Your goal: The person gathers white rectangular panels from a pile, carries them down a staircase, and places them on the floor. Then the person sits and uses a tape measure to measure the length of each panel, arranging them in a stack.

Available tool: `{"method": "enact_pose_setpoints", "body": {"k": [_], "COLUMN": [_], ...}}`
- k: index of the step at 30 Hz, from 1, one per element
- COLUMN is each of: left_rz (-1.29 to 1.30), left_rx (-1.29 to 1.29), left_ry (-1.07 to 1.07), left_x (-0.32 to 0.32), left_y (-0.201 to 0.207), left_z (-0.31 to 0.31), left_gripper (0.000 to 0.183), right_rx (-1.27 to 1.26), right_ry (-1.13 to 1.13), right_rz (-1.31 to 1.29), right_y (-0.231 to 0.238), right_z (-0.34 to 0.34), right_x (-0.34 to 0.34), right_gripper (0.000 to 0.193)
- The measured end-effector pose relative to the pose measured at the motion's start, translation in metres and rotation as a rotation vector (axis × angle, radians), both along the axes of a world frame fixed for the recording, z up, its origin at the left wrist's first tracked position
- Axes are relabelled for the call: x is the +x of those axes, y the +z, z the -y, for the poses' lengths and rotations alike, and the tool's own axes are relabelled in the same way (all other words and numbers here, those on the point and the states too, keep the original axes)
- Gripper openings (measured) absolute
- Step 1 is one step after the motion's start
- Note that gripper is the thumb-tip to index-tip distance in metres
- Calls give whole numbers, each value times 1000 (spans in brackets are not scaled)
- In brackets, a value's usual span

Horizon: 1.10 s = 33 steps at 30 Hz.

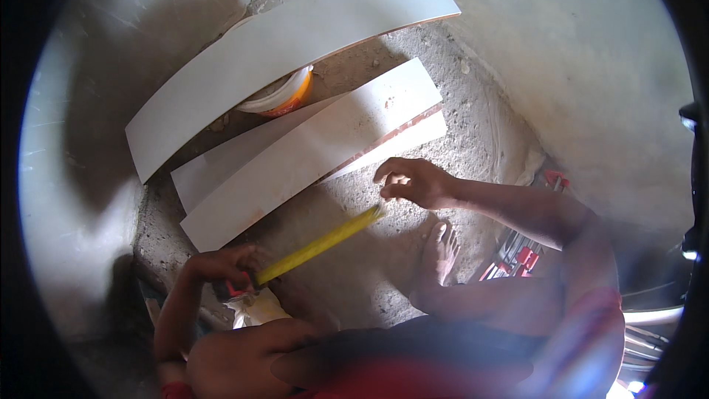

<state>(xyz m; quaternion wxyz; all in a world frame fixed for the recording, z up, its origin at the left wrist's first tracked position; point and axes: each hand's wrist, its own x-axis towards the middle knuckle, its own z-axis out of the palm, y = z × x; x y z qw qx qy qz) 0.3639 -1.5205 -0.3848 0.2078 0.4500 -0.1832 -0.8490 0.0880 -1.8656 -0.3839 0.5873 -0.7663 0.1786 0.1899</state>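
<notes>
My left hand (221, 264) is closed round the red and black case of a tape measure (317, 248), low on the left. Its yellow blade sticks out toward the upper right, and the blade's end is slightly blurred. Just above that end my right hand (415, 182) is held with curled, parted fingers and nothing between them; it is apart from the blade. Beyond my hands lie long white tile strips (317, 151), overlapping one another on the rough floor. A longer white strip (295, 44) rests across a bucket (284, 96) with an orange and white side.
Bare concrete floor (480, 103) runs between pale walls (591, 52). Beside my right leg is a red and grey tool (517, 255), perhaps a tile cutter, partly hidden by my arm and leg. Crumpled pale plastic (255, 309) lies near my left hand.
</notes>
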Motion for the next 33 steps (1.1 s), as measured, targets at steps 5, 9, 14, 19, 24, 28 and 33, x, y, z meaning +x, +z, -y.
{"method": "enact_pose_setpoints", "body": {"k": [5,9,14,19,24,28,33], "left_rz": [71,273,568,1358,2023,1441,1315], "left_rx": [6,69,-122,-293,-202,204,237], "left_ry": [-36,19,69,197,697,1037,1171], "left_x": [-22,-43,-66,-85,-56,-41,-35], "left_y": [-5,-19,-43,-41,-37,-55,-74], "left_z": [17,8,0,-20,-65,-90,-97], "left_gripper": [81,70,54,46,48,54,50], "right_rx": [-557,-834,-624,-574,-759,-795,-694], "right_ry": [-122,-454,-421,-519,-429,-488,-603], "right_rz": [257,-93,-221,-194,-264,-204,-177], "right_y": [-6,-30,-61,-63,-40,-40,-54], "right_z": [60,140,166,159,138,122,126], "right_x": [31,54,50,48,31,26,26], "right_gripper": [27,53,57,58,56,52,45]}}
